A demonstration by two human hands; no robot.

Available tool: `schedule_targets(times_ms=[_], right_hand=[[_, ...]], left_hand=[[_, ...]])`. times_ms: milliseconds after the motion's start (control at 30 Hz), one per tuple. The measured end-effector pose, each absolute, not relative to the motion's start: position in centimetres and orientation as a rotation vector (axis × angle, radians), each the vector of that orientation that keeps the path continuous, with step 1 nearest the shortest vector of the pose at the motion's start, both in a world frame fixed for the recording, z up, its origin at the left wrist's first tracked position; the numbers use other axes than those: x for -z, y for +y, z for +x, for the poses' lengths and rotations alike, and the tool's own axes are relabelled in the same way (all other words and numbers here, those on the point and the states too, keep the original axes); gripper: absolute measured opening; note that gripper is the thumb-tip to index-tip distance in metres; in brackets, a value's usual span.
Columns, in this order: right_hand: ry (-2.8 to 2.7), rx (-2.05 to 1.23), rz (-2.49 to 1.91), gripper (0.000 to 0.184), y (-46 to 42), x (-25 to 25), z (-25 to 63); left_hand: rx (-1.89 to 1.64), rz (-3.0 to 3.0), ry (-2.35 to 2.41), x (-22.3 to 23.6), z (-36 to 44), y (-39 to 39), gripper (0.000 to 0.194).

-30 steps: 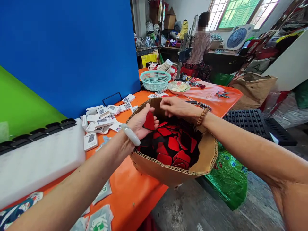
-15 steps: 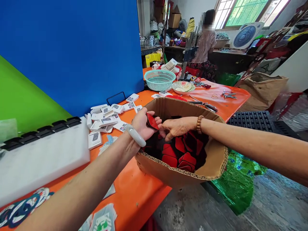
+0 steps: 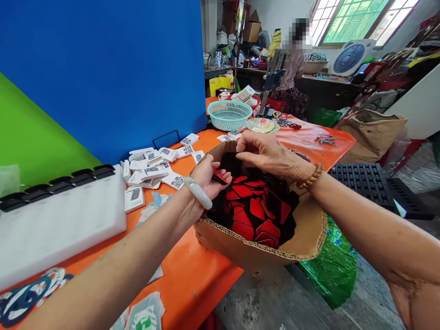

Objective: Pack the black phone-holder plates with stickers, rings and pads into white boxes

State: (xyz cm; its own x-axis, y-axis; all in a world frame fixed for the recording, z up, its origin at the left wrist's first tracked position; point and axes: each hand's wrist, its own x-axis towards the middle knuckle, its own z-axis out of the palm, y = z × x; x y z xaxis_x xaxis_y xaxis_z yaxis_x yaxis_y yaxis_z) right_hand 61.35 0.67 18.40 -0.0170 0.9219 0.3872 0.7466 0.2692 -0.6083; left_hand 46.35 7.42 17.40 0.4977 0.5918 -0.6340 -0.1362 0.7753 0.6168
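A cardboard box (image 3: 240, 247) hangs over the edge of the orange table (image 3: 192, 275), filled with several red and black flat pieces (image 3: 256, 208). My left hand (image 3: 206, 176), with a pale bangle on the wrist, is curled at the box's left rim around a red piece (image 3: 217, 174). My right hand (image 3: 271, 153), with a bead bracelet on the wrist, hovers above the pile with fingers pinched together; what they pinch is too small to make out.
Small white packets (image 3: 154, 167) lie scattered by the blue backdrop (image 3: 103, 68). A white foam block (image 3: 58, 224) carries black pieces at left. A teal basket (image 3: 229, 114), a plate (image 3: 262, 125) and metal tools (image 3: 323, 137) sit farther back. A person (image 3: 292, 68) stands at a far bench.
My right hand has risen from beside my left hand inside the box to above the pile near the far rim. My left hand keeps its red piece.
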Motion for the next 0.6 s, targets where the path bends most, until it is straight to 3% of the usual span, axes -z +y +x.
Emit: schedule_targets(times_ms=[100,267,367,467,600], right_hand=[[-1.896,-0.124,-1.487,0.006,0.3,-18.6,59.9],[-2.027,-0.359,-1.385,0.014,-0.1,-19.0,59.1],[-1.797,-0.348,-1.596,0.016,0.6,-18.2,60.9],[-1.954,-0.345,-1.830,0.002,1.5,-16.3,63.0],[-2.215,-0.395,-1.976,0.017,2.0,-13.5,63.6]], left_hand=[[-0.457,0.472,0.772,-17.8,46.3,7.2,0.028],[-0.436,0.465,0.662,-18.0,46.1,7.4,0.031],[-0.468,0.490,0.806,-17.8,46.1,7.6,0.024],[-0.466,0.558,0.898,-17.7,46.1,7.6,0.026],[-0.423,0.578,0.917,-17.9,46.2,7.4,0.024]])
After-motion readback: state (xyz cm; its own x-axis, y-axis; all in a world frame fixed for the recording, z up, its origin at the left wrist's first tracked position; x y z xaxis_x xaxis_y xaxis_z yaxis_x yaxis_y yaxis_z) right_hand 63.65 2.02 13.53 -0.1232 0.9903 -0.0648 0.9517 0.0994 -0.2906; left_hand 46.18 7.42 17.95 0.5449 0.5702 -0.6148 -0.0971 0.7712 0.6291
